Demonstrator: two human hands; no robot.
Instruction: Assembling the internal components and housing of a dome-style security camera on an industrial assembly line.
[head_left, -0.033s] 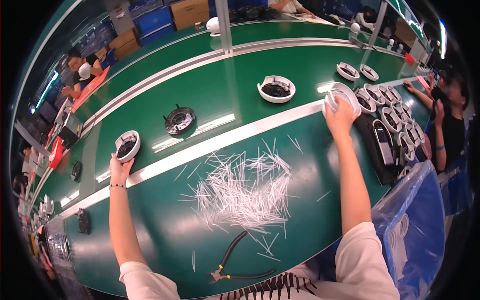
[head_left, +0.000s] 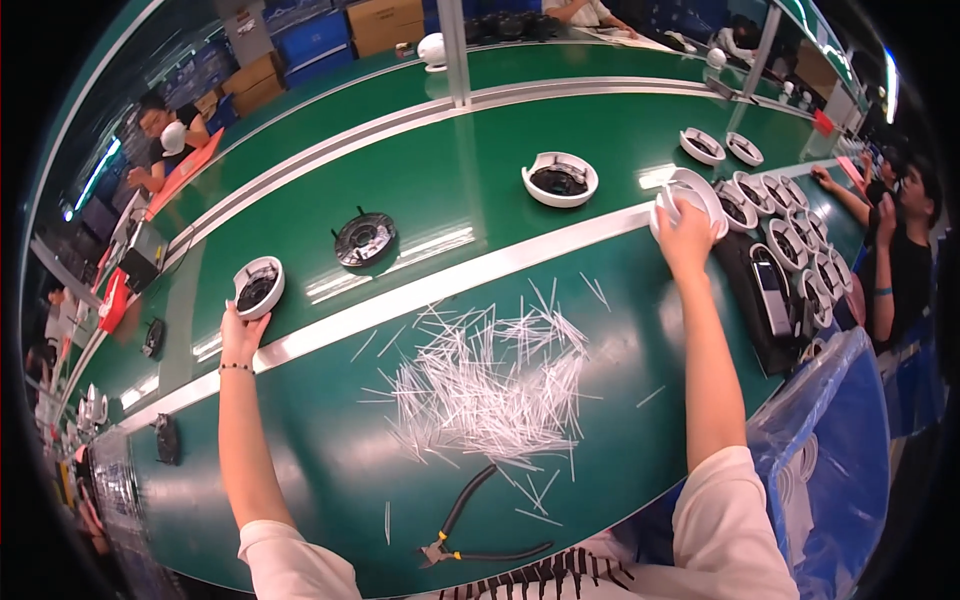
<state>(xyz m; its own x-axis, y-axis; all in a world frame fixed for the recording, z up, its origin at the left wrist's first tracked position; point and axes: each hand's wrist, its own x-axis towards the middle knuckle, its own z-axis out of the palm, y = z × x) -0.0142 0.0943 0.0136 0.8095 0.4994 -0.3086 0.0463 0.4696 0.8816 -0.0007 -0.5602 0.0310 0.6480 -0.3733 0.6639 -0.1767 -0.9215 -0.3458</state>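
At the left, my left hand (head_left: 243, 338) grips the near rim of a white round housing with black parts inside (head_left: 258, 284), tilted at the metal strip along the table. Over at the right, my right hand (head_left: 688, 238) is closed around white ring-shaped shells (head_left: 705, 196); its fingers hide part of them, and I cannot tell how many it holds. Between my forearms lies a loose pile of thin white strips (head_left: 490, 385). Closer to me are cutting pliers (head_left: 455, 522) with black-and-yellow handles, jaws pointing left.
Beyond the strip sit a black round part (head_left: 364, 238) and another white housing (head_left: 560, 180). Several filled housings (head_left: 786, 243) crowd the right side beside a black device (head_left: 770, 292). A blue bin lined with plastic (head_left: 838, 450) stands at lower right. Other people work around the line.
The whole view has shifted slightly to the left, so things appear a little further right. Both hands keep hold of the same things, with the right hand slightly lower.
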